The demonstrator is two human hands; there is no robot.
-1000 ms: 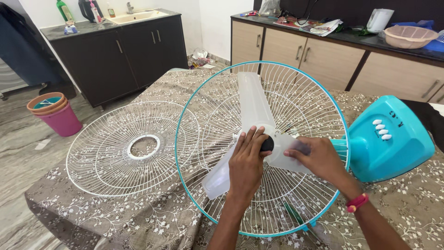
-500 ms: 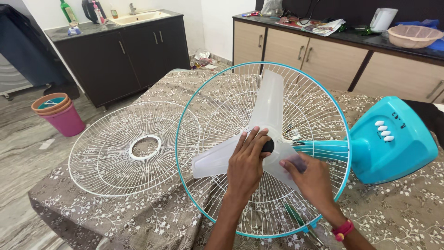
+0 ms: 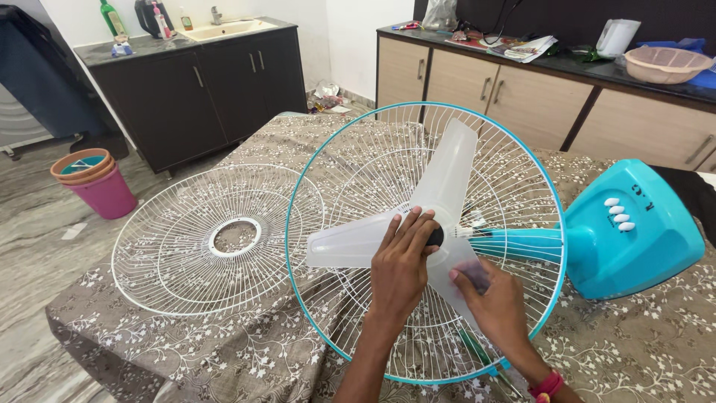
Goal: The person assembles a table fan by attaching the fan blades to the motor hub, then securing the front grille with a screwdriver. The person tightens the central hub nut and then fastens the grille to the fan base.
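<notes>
1. A person bends over a table fan laid on its back on a floral tablecloth (image 3: 224,351). The left hand (image 3: 400,261) rests fingers-down on the black hub cap (image 3: 434,237) at the centre of the translucent three-blade propeller (image 3: 447,179), the fingertips wrapped about the cap.

2. The right hand (image 3: 492,298) pinches the lower blade (image 3: 455,272) between thumb and fingers, gripping it near the hub; neither hand is spread wide.

3. The propeller sits inside the rear grille (image 3: 514,160), a white wire cage with a teal rim that stands tilted up from the teal motor housing (image 3: 634,239), which lies to the right on the cloth.

4. The detached front grille (image 3: 171,246) lies flat on the cloth just to the left, its edge overlapping the rear cage's rim.

5. To do this well, the blade hand likely needs to brace firmly so the propeller cannot spin while the other hand works the cap.

6. A grip close to the hub looks wise, since the thin plastic blade would probably flex or crack if loaded at its tip.

7. The cap hand probably does best square over the shaft, turning without pushing the tilted cage over.

8. A green-handled tool (image 3: 477,349) lies under the wires near the right wrist, and it seems best kept clear of the blades.
</notes>
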